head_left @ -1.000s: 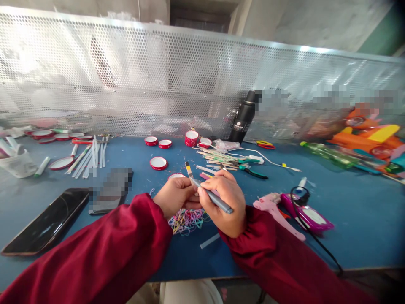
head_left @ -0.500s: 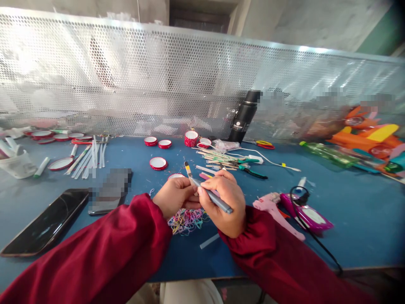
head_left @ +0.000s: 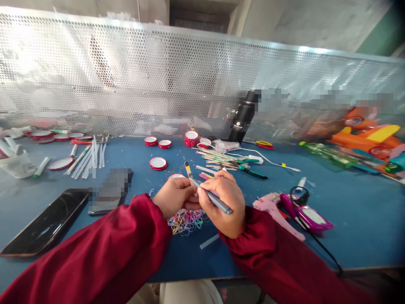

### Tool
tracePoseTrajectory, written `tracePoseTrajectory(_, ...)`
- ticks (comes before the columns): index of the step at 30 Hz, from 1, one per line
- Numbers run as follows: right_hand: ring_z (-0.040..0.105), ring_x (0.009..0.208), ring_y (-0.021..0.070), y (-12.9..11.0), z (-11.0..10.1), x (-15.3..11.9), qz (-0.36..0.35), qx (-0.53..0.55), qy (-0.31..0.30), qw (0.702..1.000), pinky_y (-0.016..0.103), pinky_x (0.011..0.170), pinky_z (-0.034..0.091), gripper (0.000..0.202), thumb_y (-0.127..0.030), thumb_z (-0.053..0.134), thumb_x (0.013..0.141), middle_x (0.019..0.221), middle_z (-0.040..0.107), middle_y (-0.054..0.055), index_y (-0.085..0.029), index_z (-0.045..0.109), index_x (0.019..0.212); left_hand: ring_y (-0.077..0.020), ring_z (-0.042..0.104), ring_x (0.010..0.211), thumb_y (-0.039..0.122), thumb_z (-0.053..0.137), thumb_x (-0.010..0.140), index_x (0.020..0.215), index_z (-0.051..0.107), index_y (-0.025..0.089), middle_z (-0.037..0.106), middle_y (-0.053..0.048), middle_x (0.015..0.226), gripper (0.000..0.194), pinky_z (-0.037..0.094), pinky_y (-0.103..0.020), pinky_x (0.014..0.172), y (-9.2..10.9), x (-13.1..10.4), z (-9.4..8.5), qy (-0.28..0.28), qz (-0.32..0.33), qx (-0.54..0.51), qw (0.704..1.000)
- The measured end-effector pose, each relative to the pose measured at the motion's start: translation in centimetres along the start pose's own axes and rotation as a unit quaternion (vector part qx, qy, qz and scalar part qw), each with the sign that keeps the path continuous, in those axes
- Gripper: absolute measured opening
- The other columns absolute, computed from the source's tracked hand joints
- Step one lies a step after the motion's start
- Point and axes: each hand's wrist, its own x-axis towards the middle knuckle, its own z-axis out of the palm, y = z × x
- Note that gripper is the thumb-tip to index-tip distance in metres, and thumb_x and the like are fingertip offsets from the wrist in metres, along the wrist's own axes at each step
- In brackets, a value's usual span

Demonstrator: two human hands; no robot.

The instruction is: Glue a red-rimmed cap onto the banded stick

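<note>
My right hand [head_left: 223,202] is closed around a grey marker pen [head_left: 218,202], its writing end pointing up and left toward my left hand. My left hand [head_left: 177,195] pinches a thin craft stick [head_left: 188,169] with a dark tip and a yellow band. The pen's front end meets the stick's lower part; the exact contact is hidden by fingers. Beneath both hands lies a heap of coloured rubber bands or loops [head_left: 186,221]. Just behind the left hand shows a red-rimmed lid [head_left: 175,176], partly covered.
Two phones [head_left: 47,221] lie at left, near white glue sticks [head_left: 84,164]. Red lids [head_left: 158,163], wooden sticks [head_left: 215,158], green-handled pliers [head_left: 253,171] and a black flask [head_left: 243,118] stand farther back. A pink glue gun [head_left: 278,215] and its black cable are at right.
</note>
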Motion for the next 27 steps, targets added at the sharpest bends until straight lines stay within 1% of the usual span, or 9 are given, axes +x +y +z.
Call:
tracePoseTrajectory(5,0.066,0.074,0.019,0.38,-0.12,-0.04,0.006,-0.012,0.022,1.0,0.042,0.085,0.049,0.017,-0.012,0.064,0.076,0.074,0.066,0.0,-0.024,0.056,0.085,-0.0163,0.069,0.068,0.032,0.072,0.075,0.088,0.068,0.01,0.07,-0.008,0.076,0.026,0.055,-0.028,0.068,-0.03,0.12,-0.1,0.015,-0.006,0.004,1.0)
tracePoseTrajectory(8,0.066,0.074,0.0187,0.18,-0.17,0.05,0.0,-0.006,0.019,1.0,0.042,0.085,0.048,0.018,-0.011,0.065,0.075,0.075,0.067,0.0,-0.024,0.056,0.085,-0.0159,0.069,0.067,0.031,0.071,0.076,0.087,0.068,0.01,0.07,-0.008,0.075,0.024,0.055,-0.028,0.068,-0.09,0.13,-0.11,0.009,-0.002,0.002,1.0)
tracePoseTrajectory(12,0.066,0.072,0.0181,-0.02,-0.1,0.1,-0.005,0.0,0.004,1.0,0.042,0.086,0.048,0.016,-0.013,0.064,0.076,0.075,0.067,-0.001,-0.024,0.056,0.085,-0.0152,0.068,0.065,0.032,0.071,0.076,0.086,0.068,0.009,0.069,-0.008,0.072,0.025,0.055,-0.028,0.068,-0.11,0.07,-0.04,-0.003,0.005,-0.002,1.0)
tracePoseTrajectory(18,0.066,0.074,0.0186,0.37,-0.14,-0.07,0.009,-0.01,0.02,1.0,0.042,0.086,0.048,0.018,-0.011,0.065,0.075,0.074,0.066,-0.001,-0.023,0.056,0.085,-0.0157,0.068,0.068,0.033,0.073,0.074,0.088,0.068,0.01,0.07,-0.008,0.079,0.027,0.055,-0.028,0.07,-0.05,0.16,-0.03,0.017,-0.003,-0.001,1.0)
tracePoseTrajectory(24,0.064,0.07,0.0169,-0.05,-0.07,0.01,-0.003,0.005,0.006,1.0,0.042,0.085,0.048,0.019,-0.01,0.066,0.075,0.075,0.066,-0.001,-0.022,0.056,0.086,-0.0165,0.068,0.067,0.037,0.076,0.07,0.087,0.068,0.009,0.069,-0.008,0.072,0.035,0.055,-0.029,0.07,0.06,0.02,-0.06,-0.005,0.005,-0.003,1.0)
tracePoseTrajectory(27,0.066,0.074,0.0189,0.07,-0.04,-0.02,0.001,0.0,0.009,1.0,0.042,0.086,0.048,0.019,-0.01,0.066,0.075,0.075,0.066,0.0,-0.023,0.056,0.085,-0.0164,0.068,0.067,0.035,0.075,0.072,0.088,0.068,0.009,0.07,-0.008,0.074,0.031,0.055,-0.028,0.068,0.06,0.05,-0.05,0.002,0.001,-0.003,1.0)
